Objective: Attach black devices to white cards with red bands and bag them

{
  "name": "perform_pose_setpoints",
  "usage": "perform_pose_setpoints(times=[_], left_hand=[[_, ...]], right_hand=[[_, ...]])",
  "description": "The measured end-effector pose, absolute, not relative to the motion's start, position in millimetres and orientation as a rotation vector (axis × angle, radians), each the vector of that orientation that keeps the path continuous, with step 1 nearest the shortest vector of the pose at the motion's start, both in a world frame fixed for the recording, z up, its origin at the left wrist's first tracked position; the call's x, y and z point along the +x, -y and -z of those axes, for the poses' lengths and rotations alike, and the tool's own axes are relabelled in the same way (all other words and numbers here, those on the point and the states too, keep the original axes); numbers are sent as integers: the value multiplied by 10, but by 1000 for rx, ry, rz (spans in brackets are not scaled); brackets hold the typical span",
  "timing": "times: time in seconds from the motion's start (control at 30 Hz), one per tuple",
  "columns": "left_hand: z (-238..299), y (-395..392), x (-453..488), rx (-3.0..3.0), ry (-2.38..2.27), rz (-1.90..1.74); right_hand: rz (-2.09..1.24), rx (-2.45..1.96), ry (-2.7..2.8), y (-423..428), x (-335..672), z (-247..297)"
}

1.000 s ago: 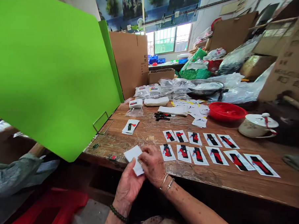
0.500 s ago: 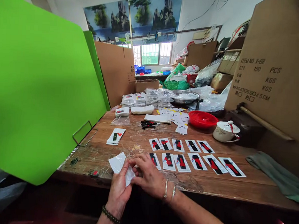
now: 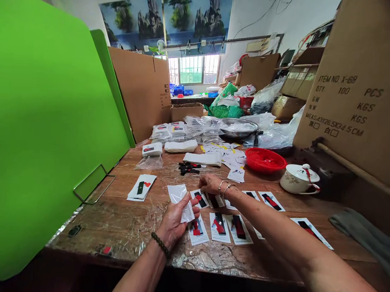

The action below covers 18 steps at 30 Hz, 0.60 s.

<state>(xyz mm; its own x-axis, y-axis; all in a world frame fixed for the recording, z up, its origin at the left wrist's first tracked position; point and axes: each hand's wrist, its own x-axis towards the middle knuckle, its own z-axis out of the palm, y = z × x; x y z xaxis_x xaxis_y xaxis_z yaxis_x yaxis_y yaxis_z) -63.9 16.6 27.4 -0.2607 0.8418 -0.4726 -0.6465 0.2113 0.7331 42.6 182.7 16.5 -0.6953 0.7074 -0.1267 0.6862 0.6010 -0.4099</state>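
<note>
Held white packet [image 3: 176,194] in left hand [image 3: 178,212], nearer and left of the red basket [image 3: 266,160]. Had right hand [image 3: 210,183] by picture cards [image 3: 220,227] left of that basket; couldn't tell its grip. Could have knocked cards crooked with a low right arm [image 3: 280,227].

Head view, forward-down across the table [image 3: 120,224]
</note>
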Motion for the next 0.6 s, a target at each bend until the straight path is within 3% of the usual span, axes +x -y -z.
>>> perform_pose_setpoints(times=[0.6], left_hand=[[-164, -421, -631, 216, -1243, -1322]], right_hand=[[-654, -1292, 2949, -1861, 260, -271]])
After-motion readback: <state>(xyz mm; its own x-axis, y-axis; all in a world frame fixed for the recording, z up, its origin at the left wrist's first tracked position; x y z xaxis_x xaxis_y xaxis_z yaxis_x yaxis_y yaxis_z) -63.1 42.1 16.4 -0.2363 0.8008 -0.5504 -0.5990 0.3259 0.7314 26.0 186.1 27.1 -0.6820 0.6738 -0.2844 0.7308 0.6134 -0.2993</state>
